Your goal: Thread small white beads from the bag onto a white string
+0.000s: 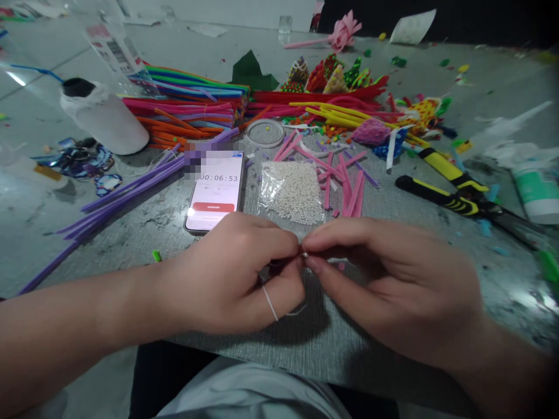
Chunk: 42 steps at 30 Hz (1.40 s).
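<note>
The table [332, 349] looks dull and a little rough, with thin scratchy lines. Near the clock's middle, a shiny, crinkly plastic bag [267, 195] holds smooth, shiny beads [299, 195]. At 9 o'clock, the phone [213, 195] has a smooth, shiny front. Clear, shiny plastic makes the bottle [111, 49] at 10. At 6, the cloth shirt [244, 393] looks soft.

Bare hands [238, 276] and forearms [94, 314], pale grey top [251, 390] with soft folds, dark trousers [168, 366]

Dim light, glare on the tabletop [502, 279] (outer edges blurred), shadow beneath the left hand [240, 276].
</note>
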Each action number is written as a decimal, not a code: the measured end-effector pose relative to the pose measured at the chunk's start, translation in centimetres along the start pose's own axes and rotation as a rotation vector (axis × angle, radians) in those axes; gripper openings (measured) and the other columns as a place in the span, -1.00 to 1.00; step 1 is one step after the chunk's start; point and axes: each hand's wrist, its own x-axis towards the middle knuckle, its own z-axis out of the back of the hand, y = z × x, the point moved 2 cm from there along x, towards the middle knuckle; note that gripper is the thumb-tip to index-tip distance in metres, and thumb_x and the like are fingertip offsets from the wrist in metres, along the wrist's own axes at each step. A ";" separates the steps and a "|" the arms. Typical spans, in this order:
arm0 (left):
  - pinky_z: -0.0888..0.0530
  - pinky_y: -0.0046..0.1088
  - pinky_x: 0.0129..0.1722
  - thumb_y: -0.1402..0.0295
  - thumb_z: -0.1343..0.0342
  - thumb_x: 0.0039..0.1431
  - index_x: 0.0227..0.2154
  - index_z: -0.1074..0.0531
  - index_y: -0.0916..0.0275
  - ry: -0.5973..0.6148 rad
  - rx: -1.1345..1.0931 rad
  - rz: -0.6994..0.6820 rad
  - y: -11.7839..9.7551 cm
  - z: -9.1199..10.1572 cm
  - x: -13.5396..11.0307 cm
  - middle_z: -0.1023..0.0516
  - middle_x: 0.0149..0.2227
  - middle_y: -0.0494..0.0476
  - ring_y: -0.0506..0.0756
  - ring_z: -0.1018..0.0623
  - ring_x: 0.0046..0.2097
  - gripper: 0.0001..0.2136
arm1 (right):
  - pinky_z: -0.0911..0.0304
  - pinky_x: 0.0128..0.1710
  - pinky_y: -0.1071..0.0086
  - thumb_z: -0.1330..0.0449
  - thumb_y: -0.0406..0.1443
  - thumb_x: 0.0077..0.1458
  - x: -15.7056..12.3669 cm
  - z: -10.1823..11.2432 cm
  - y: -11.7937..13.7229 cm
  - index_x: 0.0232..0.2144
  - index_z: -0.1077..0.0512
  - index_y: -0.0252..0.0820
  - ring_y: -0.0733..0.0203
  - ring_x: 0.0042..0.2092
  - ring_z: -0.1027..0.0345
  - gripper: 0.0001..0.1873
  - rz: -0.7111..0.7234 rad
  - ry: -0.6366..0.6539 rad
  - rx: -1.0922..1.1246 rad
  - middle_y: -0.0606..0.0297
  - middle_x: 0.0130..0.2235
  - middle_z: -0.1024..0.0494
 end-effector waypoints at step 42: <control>-0.36 -0.59 -0.59 -0.08 -0.15 0.31 -0.29 -0.40 0.24 -0.108 -1.025 0.454 1.0 -2.2 0.6 -0.28 -0.53 -0.10 -0.07 -0.34 -0.55 -0.59 | -0.47 -0.11 0.26 -0.21 -0.55 0.15 0.8 0.0 -0.2 -0.18 -0.44 -0.15 0.20 -0.17 -0.54 -0.74 0.375 -0.235 -0.123 0.20 -0.22 -0.65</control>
